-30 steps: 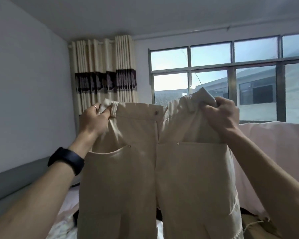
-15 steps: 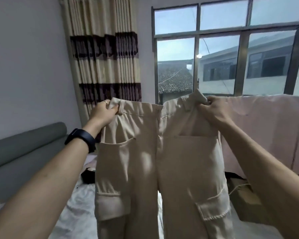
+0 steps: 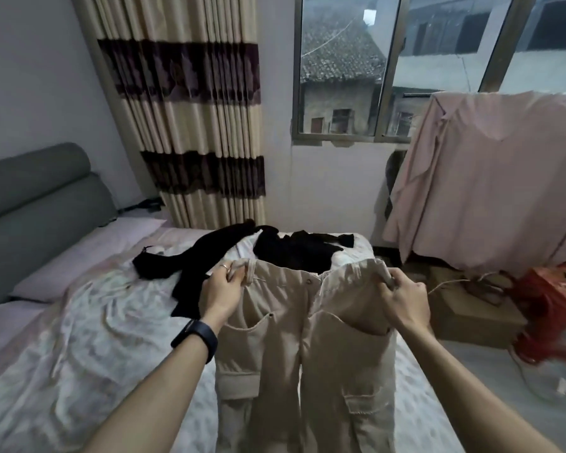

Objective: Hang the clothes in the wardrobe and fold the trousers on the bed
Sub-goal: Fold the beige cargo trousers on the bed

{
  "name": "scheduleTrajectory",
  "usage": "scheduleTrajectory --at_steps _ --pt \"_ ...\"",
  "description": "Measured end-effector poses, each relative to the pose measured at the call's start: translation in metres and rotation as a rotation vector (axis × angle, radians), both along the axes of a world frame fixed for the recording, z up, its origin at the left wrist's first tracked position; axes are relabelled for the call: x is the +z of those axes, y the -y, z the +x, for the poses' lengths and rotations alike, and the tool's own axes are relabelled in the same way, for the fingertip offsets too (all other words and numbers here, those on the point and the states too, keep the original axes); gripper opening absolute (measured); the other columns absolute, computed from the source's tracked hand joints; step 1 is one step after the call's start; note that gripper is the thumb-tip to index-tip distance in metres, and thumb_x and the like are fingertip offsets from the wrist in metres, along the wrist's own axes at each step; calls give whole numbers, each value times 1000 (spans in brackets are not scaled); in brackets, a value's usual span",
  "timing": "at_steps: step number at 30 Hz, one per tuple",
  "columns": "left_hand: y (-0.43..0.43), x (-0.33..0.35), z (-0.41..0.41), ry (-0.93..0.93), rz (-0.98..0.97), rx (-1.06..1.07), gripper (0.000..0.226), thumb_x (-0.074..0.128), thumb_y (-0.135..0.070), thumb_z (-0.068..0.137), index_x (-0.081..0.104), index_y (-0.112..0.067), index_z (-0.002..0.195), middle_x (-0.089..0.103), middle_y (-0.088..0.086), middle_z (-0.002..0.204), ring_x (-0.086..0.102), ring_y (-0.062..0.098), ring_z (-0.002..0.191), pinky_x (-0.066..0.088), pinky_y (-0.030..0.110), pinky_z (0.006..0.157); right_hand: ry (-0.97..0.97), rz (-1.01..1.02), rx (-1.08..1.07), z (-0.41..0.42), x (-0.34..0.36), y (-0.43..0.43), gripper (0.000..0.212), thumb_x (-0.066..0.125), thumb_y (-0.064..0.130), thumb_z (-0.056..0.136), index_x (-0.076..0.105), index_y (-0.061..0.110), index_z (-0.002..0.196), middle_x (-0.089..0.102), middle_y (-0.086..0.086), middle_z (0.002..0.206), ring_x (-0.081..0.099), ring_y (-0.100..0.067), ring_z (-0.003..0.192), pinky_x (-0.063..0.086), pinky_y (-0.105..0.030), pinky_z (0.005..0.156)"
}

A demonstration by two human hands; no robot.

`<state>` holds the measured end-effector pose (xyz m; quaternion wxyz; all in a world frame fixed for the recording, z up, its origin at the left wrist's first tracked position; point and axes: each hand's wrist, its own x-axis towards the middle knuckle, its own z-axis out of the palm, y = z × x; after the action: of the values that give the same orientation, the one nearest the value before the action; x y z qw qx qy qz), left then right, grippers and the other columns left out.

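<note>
Beige cargo trousers [image 3: 304, 354] hang in front of me over the bed [image 3: 79, 338], front side toward me, legs dropping out of the bottom of the view. My left hand [image 3: 221, 291] grips the waistband at its left corner. My right hand [image 3: 402, 300] grips the waistband at its right corner. The waist is spread wide between both hands. Black clothes [image 3: 242, 253] lie spread on the bed behind the trousers, partly hidden by the waistband.
A grey padded headboard [image 3: 36, 194] runs along the left. A striped curtain [image 3: 193, 125] and a window [image 3: 389, 67] are ahead. A pink cloth [image 3: 490, 178] drapes over something on the right, with a cardboard box [image 3: 471, 308] and a red stool [image 3: 553, 305] on the floor.
Both hands have lowered the trousers from window height down toward the bed, and my view has tipped down so the bed and black clothes now show.
</note>
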<state>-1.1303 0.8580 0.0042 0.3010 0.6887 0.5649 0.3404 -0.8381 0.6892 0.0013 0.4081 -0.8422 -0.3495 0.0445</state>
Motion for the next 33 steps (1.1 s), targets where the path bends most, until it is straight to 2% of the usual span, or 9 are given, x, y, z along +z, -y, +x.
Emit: scheduleTrajectory --at_steps 4,9,17,19,21,24,26,30,33 --pt "-64 -16 24 -148 -62 45 31 46 -49 100 47 -25 80 64 10 90 60 35 83 40 35 63 -25 -108 -27 22 -17 -65 20 56 45 95 63 30 106 69 -8 101 62 -37 100 42 -36 72" --pt "-150 -41 67 0 -187 55 30 51 -45 95 54 -21 77 69 7 83 68 32 78 58 43 76 -78 -62 -89 44 -26 -147 14 57 25 95 67 22 104 69 -11 102 60 -38 101 35 -34 73" --pt "-280 -45 149 115 -63 96 30 49 -41 100 55 -17 82 69 9 87 68 36 84 56 44 79 -157 84 -112 107 -33 -273 25 54 17 92 68 26 110 72 -4 97 63 -30 99 40 -33 76" --pt "-304 -62 165 49 -44 70 23 49 -36 102 60 -17 94 70 13 100 65 38 98 51 40 81 -175 81 -71 122 -55 -296 27 58 26 95 64 28 122 71 -2 106 63 -28 106 46 -34 85" --pt "-318 -91 179 2 -67 -16 31 52 -30 101 56 -17 129 60 15 132 54 37 123 44 41 96 -169 -6 -9 132 -93 -307 52 65 32 93 49 30 143 64 0 126 60 -24 117 47 -35 97" --pt "-309 -153 187 -77 -128 -168 65 54 -33 100 27 -18 157 34 10 158 36 30 143 33 41 115 -211 -179 87 127 -165 -289 76 69 26 90 31 27 156 48 -1 151 55 -25 130 49 -39 99" --pt "-278 -217 185 -207 -229 -270 62 52 -30 100 29 -20 157 37 9 157 40 30 140 36 40 112 -268 -328 125 114 -230 -250 72 68 23 91 35 25 155 49 -2 151 55 -25 129 49 -35 94" --pt "-174 -333 164 -316 -549 -395 56 50 -26 99 36 -23 153 42 6 152 54 30 125 48 38 102 -407 -598 98 81 -343 -142 67 66 31 95 37 15 153 46 -6 153 49 -26 135 40 -35 106" --pt "-77 -397 150 -412 -614 -507 56 47 -26 101 33 -22 155 35 2 158 40 24 140 38 37 113 -432 -723 19 54 -399 -50 66 66 34 94 41 9 150 45 -13 152 44 -32 137 35 -39 111"
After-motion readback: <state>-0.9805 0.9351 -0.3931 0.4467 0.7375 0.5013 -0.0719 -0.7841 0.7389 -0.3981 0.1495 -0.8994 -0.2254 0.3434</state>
